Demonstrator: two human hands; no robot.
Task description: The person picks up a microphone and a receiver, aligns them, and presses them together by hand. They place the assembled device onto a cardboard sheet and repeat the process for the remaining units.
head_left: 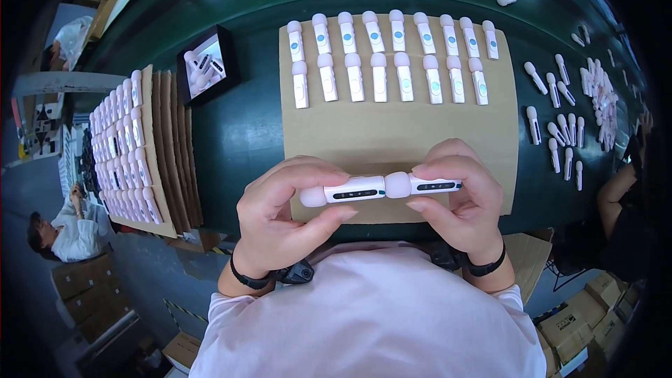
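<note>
White wands [355,189] are pinched in the half-closed left hand [278,215] and right hand [470,206] (one each). Two rows [379,78] are laid on cardboard [350,129]; loose wands [534,126] are left beside it.

Cardboard sheet [399,129] on table [241,161]. On its far half: two rows of wands [379,78]. Over its near part: two held wands [396,184], end to end. Left of it: box [229,56], then cardboard stack [168,161] bearing more wands [127,147]. Right of it: loose wands [562,127], then heap [603,98] farther out.
</note>
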